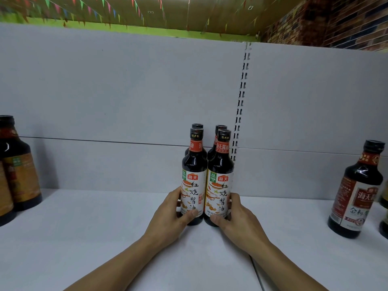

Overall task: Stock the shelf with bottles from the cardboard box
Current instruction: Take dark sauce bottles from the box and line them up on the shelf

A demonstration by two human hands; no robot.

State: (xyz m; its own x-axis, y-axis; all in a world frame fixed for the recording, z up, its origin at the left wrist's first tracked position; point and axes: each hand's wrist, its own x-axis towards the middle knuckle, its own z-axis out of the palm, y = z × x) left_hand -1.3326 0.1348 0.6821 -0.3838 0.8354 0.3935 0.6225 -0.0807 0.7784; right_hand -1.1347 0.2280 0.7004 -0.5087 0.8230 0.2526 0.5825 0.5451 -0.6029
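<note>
**Head view: two hands hold the front pair of four soy sauce bottles on the shelf**

Head camera looks at a white shelf (105, 227) with a pale grey back panel (126, 91). Four dark bottles stand upright near the middle of it in a tight two-by-two block, close to the panel.

The left hand (170, 215) grips the front left bottle (194, 181) low on its label. Its fingers curl round the bottle's outer side and its thumb lies across the front. The right hand (237, 217) grips the front right bottle (220, 181) in the same way from the other side. These two bottles touch side by side, and their bases rest on the shelf.

The two rear bottles (197, 126) stand directly behind them, with only their caps and shoulders showing.

A slotted upright (241, 97) runs down the back panel just right of the block.

Well apart at the left edge stand larger dark bottles (19, 169) with brownish labels. Another dark bottle with a red label (357, 192) stands well apart on the right.

Above the panel hang strings of coloured flags (94, 7) under the ceiling, and a brick wall (336, 22) shows at the upper right.
</note>
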